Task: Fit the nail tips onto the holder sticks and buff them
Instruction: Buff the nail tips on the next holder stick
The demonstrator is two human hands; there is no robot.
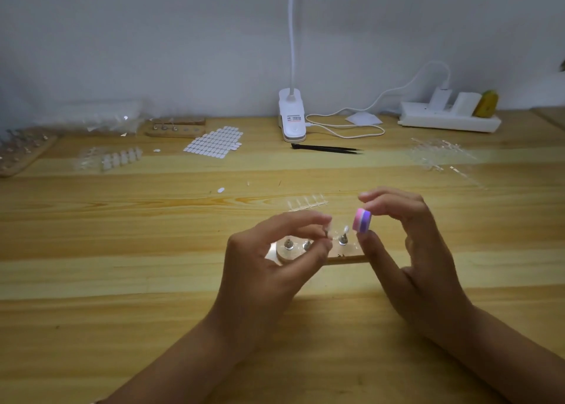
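Wooden base [345,259] at frame centre is carrying holder sticks [288,244], partly hiding behind the left hand [269,266], which is pinching one blurred holder stick [327,237]. A nail tip [346,228] is sitting on the rightmost stick; the right hand [422,250] is gripping a pink-purple buffer block [361,220] beside it.

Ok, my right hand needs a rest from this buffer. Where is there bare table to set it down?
Bare wood for the buffer lies right of the right hand, short of the clear racks, and between the wrists in front of the stand. Crowded: nail tips behind the stand; lamp, tweezers, power strip along the wall.
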